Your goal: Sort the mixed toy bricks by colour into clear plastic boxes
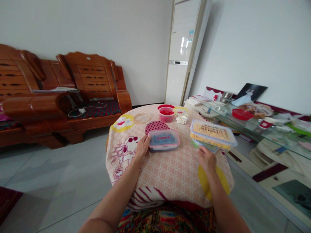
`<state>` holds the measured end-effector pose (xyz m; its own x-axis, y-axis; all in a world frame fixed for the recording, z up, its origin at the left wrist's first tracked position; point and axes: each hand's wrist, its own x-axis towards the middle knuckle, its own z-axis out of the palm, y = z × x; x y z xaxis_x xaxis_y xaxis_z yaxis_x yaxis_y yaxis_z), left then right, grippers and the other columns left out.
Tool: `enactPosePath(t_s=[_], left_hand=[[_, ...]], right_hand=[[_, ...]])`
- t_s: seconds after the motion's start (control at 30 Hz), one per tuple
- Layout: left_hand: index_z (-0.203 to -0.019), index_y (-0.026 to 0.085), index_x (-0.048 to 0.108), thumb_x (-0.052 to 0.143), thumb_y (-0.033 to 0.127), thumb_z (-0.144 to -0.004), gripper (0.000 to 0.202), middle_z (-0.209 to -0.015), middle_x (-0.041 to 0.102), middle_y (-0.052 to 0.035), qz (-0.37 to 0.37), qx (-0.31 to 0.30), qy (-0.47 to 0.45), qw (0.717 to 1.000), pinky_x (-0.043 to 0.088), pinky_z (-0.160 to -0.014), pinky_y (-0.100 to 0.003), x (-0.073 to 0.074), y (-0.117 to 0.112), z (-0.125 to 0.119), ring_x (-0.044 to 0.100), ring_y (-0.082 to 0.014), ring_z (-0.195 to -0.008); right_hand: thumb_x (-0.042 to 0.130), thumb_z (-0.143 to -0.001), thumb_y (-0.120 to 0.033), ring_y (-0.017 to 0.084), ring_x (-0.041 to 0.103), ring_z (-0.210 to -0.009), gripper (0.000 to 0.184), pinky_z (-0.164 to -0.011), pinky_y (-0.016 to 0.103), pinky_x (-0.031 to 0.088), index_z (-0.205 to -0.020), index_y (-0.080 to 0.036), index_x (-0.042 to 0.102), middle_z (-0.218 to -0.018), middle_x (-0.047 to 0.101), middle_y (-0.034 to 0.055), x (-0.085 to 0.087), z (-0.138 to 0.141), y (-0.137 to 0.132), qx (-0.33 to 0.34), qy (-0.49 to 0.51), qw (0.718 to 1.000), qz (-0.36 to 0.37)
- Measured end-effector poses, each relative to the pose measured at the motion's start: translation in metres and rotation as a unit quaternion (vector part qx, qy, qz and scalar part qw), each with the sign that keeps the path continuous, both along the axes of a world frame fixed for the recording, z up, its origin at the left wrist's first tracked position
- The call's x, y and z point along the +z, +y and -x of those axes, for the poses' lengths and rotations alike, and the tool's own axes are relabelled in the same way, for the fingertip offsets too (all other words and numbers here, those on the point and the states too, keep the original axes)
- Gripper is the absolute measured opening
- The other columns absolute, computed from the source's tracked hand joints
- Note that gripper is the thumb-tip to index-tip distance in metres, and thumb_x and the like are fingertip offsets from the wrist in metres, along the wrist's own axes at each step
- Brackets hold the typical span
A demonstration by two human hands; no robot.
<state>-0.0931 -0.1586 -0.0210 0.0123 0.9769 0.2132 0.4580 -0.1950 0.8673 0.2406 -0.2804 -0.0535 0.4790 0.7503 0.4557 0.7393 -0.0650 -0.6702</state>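
Head view: saw the left grip (143, 147) laid against the left end of a blue-filled box (164, 139), fingers curved along its side; could not tell whether pressed tight or merely resting there. Found the right grip (207, 158) narrow, bent fingers apparently pinched on the near left edge of a green-filled box (209, 147), beneath a larger yellow-filled box (213, 131) set askew on top. Placed the blue-filled box at the middle of the cloth-covered surface (170, 171), the stacked pair near the right edge. Could not tell whether the lower one touched the cloth.

Called, in all likelihood, for a level, low hold on the green-filled box, to save the offset load above from sliding at a tilt. Seemed wise, too, to steady the blue-filled box by its walls rather than by the thin lid rim.

Noted clear, stiff-looking plastic with rounded corners, a pink rim and red print on the blue-filled box, a pale blue rim and dark writing on the yellow-filled one. Saw beyond them a round tub (166, 114) of red pieces, a heap of chalky-looking white pieces (181, 118) beside it, and a clear round lid (142, 118) lying flat on soft, lattice-patterned fabric.
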Motion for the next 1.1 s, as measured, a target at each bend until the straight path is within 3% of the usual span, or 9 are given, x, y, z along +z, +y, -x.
enactPosePath(t_s=[0.23, 0.47, 0.63, 0.77, 0.93, 1.1], left_hand=[[-0.102, 0.020, 0.071, 0.040, 0.046, -0.095, 0.041, -0.106, 0.074, -0.0103, 0.001, -0.001, 0.000, 1.000, 0.049, -0.093, -0.038, 0.000, 0.000, -0.001, 0.065, -0.0272, -0.100], [-0.100, 0.019, 0.071, 0.041, 0.043, -0.094, 0.039, -0.107, 0.074, -0.0093, -0.003, -0.015, 0.010, 1.000, 0.048, -0.091, -0.034, 0.001, 0.003, -0.006, 0.065, -0.0260, -0.102], [-0.096, 0.018, 0.070, 0.040, 0.043, -0.097, 0.040, -0.098, 0.074, -0.0073, 0.000, -0.081, 0.032, 0.996, 0.049, -0.084, -0.031, 0.002, -0.001, -0.033, 0.066, -0.0227, -0.093], [-0.101, 0.017, 0.070, 0.040, 0.040, -0.099, 0.038, -0.102, 0.074, -0.0078, 0.007, -0.123, 0.042, 0.991, 0.049, -0.089, -0.033, 0.005, -0.009, -0.061, 0.067, -0.0229, -0.096], [-0.106, 0.019, 0.071, 0.039, 0.036, -0.100, 0.037, -0.111, 0.074, -0.0072, 0.012, -0.198, -0.015, 0.980, 0.050, -0.097, -0.034, 0.001, -0.020, -0.082, 0.066, -0.0224, -0.106], [-0.110, 0.019, 0.071, 0.044, 0.037, -0.097, 0.035, -0.103, 0.074, -0.0066, 0.115, -0.257, -0.104, 0.954, 0.057, -0.081, -0.032, -0.004, -0.016, -0.084, 0.069, -0.0196, -0.087]], right_hand=[[0.056, -0.079, -0.044, 0.030, 0.072, -0.079, 0.035, -0.079, 0.046, 0.055, -0.094, -0.022, 0.078, -0.080, 0.077, 0.0098, 0.016, -0.022, 0.032, -0.007, -0.030, 0.998, 0.048], [0.054, -0.080, -0.041, 0.028, 0.069, -0.077, 0.034, -0.081, 0.046, 0.053, -0.093, -0.023, 0.079, -0.080, 0.077, 0.0084, 0.016, -0.026, 0.051, -0.001, -0.067, 0.996, 0.053], [0.049, -0.082, -0.044, 0.028, 0.070, -0.083, 0.038, -0.081, 0.041, 0.054, -0.093, -0.022, 0.078, -0.087, 0.079, 0.0093, 0.022, -0.018, 0.045, 0.048, -0.030, 0.998, 0.016], [0.044, -0.087, -0.049, 0.030, 0.071, -0.094, 0.047, -0.085, 0.040, 0.054, -0.098, -0.018, 0.078, -0.098, 0.079, 0.0141, 0.038, -0.006, 0.033, 0.026, -0.026, 0.999, -0.032], [0.045, -0.089, -0.046, 0.028, 0.071, -0.087, 0.044, -0.081, 0.038, 0.053, -0.099, -0.020, 0.077, -0.096, 0.079, 0.0130, 0.052, 0.004, 0.023, 0.026, -0.066, 0.997, -0.023], [0.047, -0.087, -0.042, 0.028, 0.070, -0.086, 0.039, -0.083, 0.040, 0.053, -0.094, -0.019, 0.077, -0.095, 0.078, 0.0132, 0.049, -0.001, 0.020, 0.002, -0.116, 0.993, -0.023]])
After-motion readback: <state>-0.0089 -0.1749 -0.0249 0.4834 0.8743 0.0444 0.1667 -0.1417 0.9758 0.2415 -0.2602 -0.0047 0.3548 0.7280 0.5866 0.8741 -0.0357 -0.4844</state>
